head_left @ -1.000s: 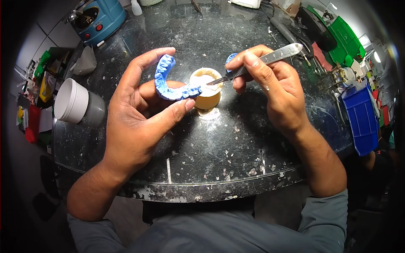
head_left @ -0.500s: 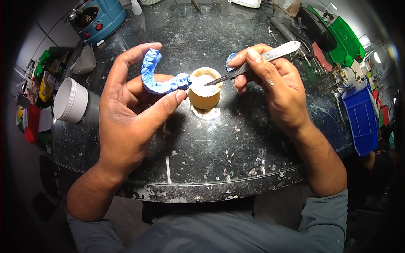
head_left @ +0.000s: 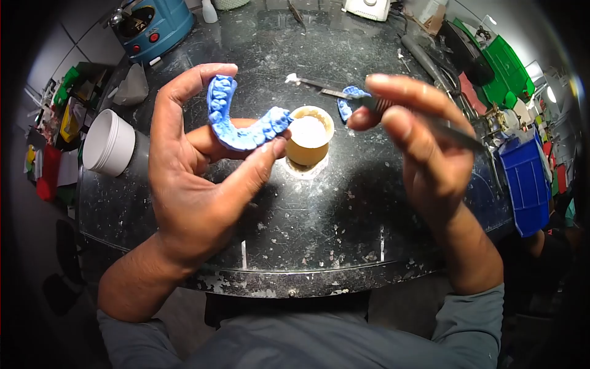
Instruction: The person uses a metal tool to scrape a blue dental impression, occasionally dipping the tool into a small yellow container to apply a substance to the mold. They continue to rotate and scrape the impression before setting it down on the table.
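Note:
A blue dental arch model (head_left: 236, 132) is gripped in my left hand (head_left: 203, 154), with its curve held between the thumb and fingers. My right hand (head_left: 430, 129) is closed on a metal scalpel-like tool (head_left: 329, 91). Its tip carries a small white lump (head_left: 291, 79) above the table. Below the tool stands a small yellowish cup (head_left: 307, 152) with white material (head_left: 307, 130) inside, close to the right end of the held model. Beyond the cup, a second blue dental model (head_left: 345, 109) lies on the table, partly covered by the tool and my right fingers.
On the dark, stained table (head_left: 295, 215) a white tub (head_left: 109, 142) stands at the left. A blue machine (head_left: 150, 31) is at the back left. Green bins (head_left: 504, 61) and a blue bin (head_left: 527, 184) line the right side.
The tool's tip has left the cup and risen up and back, now with white material on it. My right hand has moved right and turned; the held model is slightly rotated.

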`<state>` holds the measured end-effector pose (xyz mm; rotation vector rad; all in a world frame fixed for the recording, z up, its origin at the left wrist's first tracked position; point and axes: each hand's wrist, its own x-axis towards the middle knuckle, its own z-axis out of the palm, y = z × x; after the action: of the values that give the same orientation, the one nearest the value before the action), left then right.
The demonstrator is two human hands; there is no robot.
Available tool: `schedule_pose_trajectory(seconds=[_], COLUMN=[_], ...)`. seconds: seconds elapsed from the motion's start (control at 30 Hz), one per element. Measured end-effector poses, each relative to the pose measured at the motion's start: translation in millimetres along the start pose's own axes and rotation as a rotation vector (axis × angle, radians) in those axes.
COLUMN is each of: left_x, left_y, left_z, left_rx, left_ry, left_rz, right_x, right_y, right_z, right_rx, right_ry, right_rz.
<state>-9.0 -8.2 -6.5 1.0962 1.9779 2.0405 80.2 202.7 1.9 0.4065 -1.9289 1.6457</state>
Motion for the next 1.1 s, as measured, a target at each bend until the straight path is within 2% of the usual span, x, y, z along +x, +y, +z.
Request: schedule_pose_trajectory(seconds=[0.07, 0.1, 0.13, 0.17, 0.33, 0.57, 0.73, 1.1], left_x=[-2.3, -3.1, -1.8, -1.6, -3.3, -2.9, -2.7, -2.7], left_y=[-2.3, -3.2, -3.3, -3.8, -4.6, -3.7, -2.2, -3.4], left_z=[-2.0, -2.8, -3.3, -3.6, -3.4, -2.5, -5.2, -5.1], left_rx=[0.036, 0.070, 0.131, 0.133, 0.091, 0.101, 0.256, 0.278], left_ry=[0.000, -0.008, -0.011, -0.003, -0.023, -0.026, -0.008, -0.001], left_rz=[0.065, 0.125, 0.213, 0.214, 0.310, 0.304, 0.287, 0.289], right_x=[-3.7, -2.6, -1.6, -1.3, -6.3, -7.1, -7.0, -4.5], right_y=[-4.2, -5.1, -3.1, -1.2, -2.7, -5.7, -2.6, 0.5], right_z=[3.5, -1.0, 1.2, 4.7, 12.4, 14.6, 15.6, 15.0], right_rx=[-0.106, -0.276, -0.298, -0.319, -0.351, -0.404, -0.427, -0.450], right_ry=[-0.126, -0.224, -0.229, -0.234, -0.205, -0.241, -0.221, -0.242], right_rz=[-0.122, -0.251, -0.329, -0.407, -0.385, -0.411, -0.410, -0.418])
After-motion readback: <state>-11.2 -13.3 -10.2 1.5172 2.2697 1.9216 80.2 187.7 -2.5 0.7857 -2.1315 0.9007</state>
